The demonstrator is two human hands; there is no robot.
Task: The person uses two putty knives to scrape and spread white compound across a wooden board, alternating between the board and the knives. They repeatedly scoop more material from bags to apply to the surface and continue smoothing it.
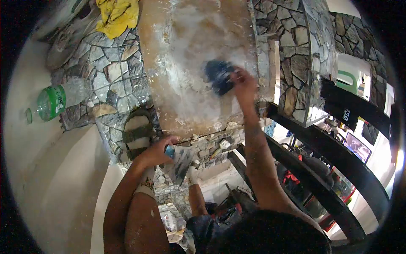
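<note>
Here we note, well apart: right hand [243,84] gripping blurred dark-blue cloth-like bundle [220,76] over white-smeared brown slab [186,106]; left hand [156,153] clasping broad grey flat blade [180,163].

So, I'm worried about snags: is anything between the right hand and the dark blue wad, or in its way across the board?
Nothing visible: the right hand holds the dark blue wad over the whitish-smeared board. The yellow cloth lies by the board's far left edge.
</note>
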